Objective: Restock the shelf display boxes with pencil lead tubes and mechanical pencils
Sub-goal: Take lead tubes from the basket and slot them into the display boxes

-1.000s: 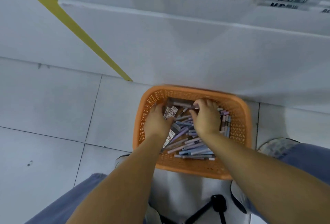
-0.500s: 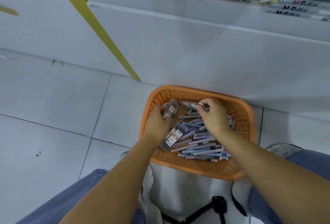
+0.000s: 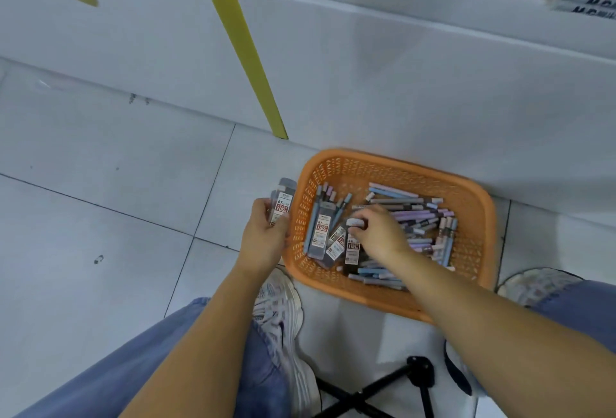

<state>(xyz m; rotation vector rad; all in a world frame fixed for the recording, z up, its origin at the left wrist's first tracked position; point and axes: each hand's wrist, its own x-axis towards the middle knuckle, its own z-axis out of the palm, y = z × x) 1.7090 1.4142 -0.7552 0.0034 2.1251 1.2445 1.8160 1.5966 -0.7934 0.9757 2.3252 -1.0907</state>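
A: Gripping a small stack of clear grey plastic lead tubes with red-and-white labels (image 3: 282, 206) in the left hand (image 3: 266, 239), fingers curled round them, just left of the orange lattice plastic basket (image 3: 473, 251) at mid-frame. Pinching the pale cap of one more labelled tube (image 3: 352, 247) with the right hand (image 3: 378, 234), down inside it.

B: Risky, adding to that left grip. Likely to fan out and drop onto the grey tiled floor (image 3: 116, 217).

A: Lifting by the cap alone, too. Could pop it off and spill lead.

B: And dragging up past the pastel blue and purple mechanical pencils (image 3: 416, 217) heaped on the right. Might flick one over the rim. Yet to carry anything to the white shelf (image 3: 433, 84) above.
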